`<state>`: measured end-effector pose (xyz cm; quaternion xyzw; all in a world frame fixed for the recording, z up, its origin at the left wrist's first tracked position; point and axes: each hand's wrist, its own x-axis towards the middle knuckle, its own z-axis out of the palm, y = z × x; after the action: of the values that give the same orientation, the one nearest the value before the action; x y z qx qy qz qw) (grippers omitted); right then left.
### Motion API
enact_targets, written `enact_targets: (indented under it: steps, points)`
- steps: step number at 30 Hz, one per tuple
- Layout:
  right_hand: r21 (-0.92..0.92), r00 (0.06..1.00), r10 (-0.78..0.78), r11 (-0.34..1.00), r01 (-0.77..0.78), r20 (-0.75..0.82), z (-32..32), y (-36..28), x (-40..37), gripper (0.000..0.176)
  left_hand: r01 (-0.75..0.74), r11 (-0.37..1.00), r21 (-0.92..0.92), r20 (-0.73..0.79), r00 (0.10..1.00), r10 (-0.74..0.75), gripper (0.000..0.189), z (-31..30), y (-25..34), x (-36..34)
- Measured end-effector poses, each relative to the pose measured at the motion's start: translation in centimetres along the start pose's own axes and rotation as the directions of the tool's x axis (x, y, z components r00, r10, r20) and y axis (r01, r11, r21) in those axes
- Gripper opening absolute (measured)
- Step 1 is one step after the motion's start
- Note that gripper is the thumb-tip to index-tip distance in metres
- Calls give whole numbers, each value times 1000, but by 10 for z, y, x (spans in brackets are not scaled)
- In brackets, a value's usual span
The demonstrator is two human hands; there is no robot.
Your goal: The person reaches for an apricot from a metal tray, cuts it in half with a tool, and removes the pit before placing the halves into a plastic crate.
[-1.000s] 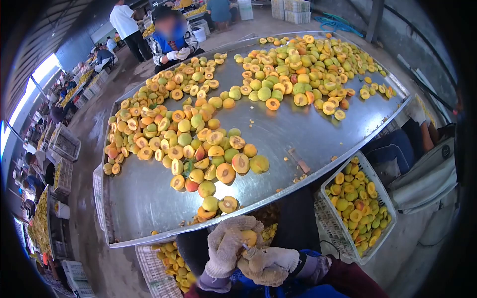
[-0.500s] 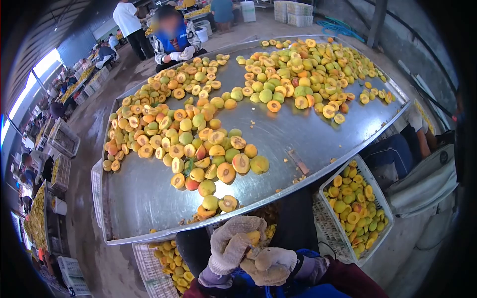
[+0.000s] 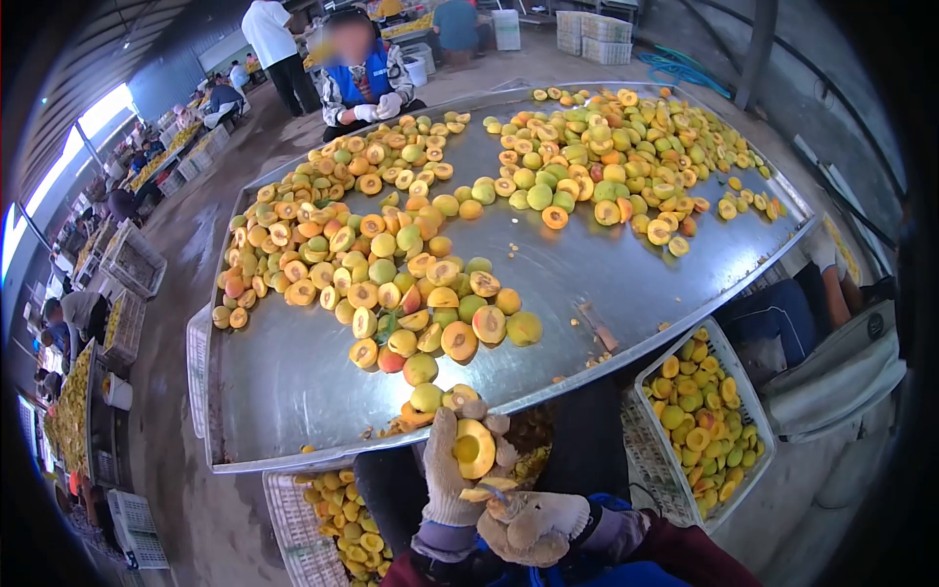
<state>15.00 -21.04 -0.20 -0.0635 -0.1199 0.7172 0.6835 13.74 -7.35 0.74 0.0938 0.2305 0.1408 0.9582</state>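
Observation:
My left hand (image 3: 452,470), in a pale knitted glove, holds a halved yellow fruit (image 3: 474,449) with its hollow cut face up, just below the table's front edge. My right hand (image 3: 535,524), gloved too, is closed close beside it; a piece of fruit (image 3: 487,488) and a small, thin object show at its fingertips, too small to name. On the metal table (image 3: 284,391) lie heaps of halved fruit (image 3: 391,259), many with pits. One half (image 3: 460,395) lies at the rim, partly behind my left fingertips.
A white crate (image 3: 766,455) of fruit stands at the right, another crate (image 3: 293,528) at the lower left. A brownish block (image 3: 599,329) lies on the table. Across it sits a person in a blue vest (image 3: 364,83). Another person's arm (image 3: 834,293) shows at the right.
My left hand has opened out and moved up slightly, and the halved fruit's hollow face now shows. The whole view has shifted slightly.

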Motion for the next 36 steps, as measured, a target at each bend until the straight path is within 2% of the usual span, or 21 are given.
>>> enact_targets:
  steps: [1,3,5,7,8,9,10,11,13,14,16,20,21,23,27,28,29,30,34,35,36]
  points:
    - [-25,1000,-3,1000,3,-4,0,-3,-1,26,-2,1000,2,6,1000,2,41,-3,7,-1]
    - [-98,993,-11,995,-1,-117,0,-9,-5,22,-107,828,551,-50,986,161,36,-23,37,-13]
    - [-145,985,-35,989,10,-171,-8,-10,-7,20,-226,691,686,-149,887,437,33,-45,69,-21]
    - [-304,953,27,945,-123,-301,-31,-8,-13,19,-280,375,884,-54,735,676,35,-99,111,-22]
    - [-286,939,-16,954,-88,-343,-20,-12,-12,18,-88,-31,996,83,675,733,31,-132,134,-21]
    - [-285,941,-16,955,-86,-338,-22,-13,-12,18,147,-419,896,234,644,728,29,-134,146,-24]
    - [-278,920,36,948,-155,-391,-25,-16,-13,17,229,-772,593,448,702,553,28,-137,152,-30]
    - [-273,893,78,937,-218,-444,-29,-18,-12,17,227,-774,591,457,696,553,28,-139,150,-21]
    - [-384,871,27,891,-243,-490,-33,-14,-4,18,-69,-538,840,451,640,622,28,-115,125,7]
    - [-415,846,64,850,-324,-529,-16,-21,2,19,-182,-428,885,424,694,582,27,-101,112,23]
    - [-462,843,60,815,-351,-535,-17,-20,9,20,-262,-454,852,468,770,434,31,-82,92,65]
    - [-509,725,13,705,-495,-688,-10,-23,8,26,11,-789,614,318,912,260,61,-77,71,145]
    - [-568,828,-162,795,-213,-537,-1,-19,5,17,59,-826,560,298,916,268,62,-83,69,157]
    - [-529,823,-136,820,-218,-551,-2,-20,2,21,98,-835,541,273,919,286,62,-86,72,173]
    - [-560,817,-130,787,-259,-561,0,-25,4,24,-74,-717,693,279,945,172,59,-85,104,162]
    - [-579,815,-148,773,-258,-560,-1,-24,5,26,-89,-156,984,120,972,201,55,-87,110,157]
    - [-597,813,-163,760,-257,-559,-3,-22,6,27,-38,466,884,-24,992,125,51,-90,116,150]
    - [-618,832,-150,741,-263,-535,-11,-21,6,25,-136,689,712,158,987,32,48,-89,125,138]
    - [-634,817,-217,742,-218,-534,-18,-17,9,24,-278,756,592,299,947,115,50,-53,112,73]
    - [-755,801,-316,610,-239,-509,-24,-16,11,23,-275,757,593,295,949,113,50,-45,103,58]
    - [-850,786,-409,456,-265,-464,-29,-15,13,24,-448,543,710,480,873,92,46,-38,93,44]
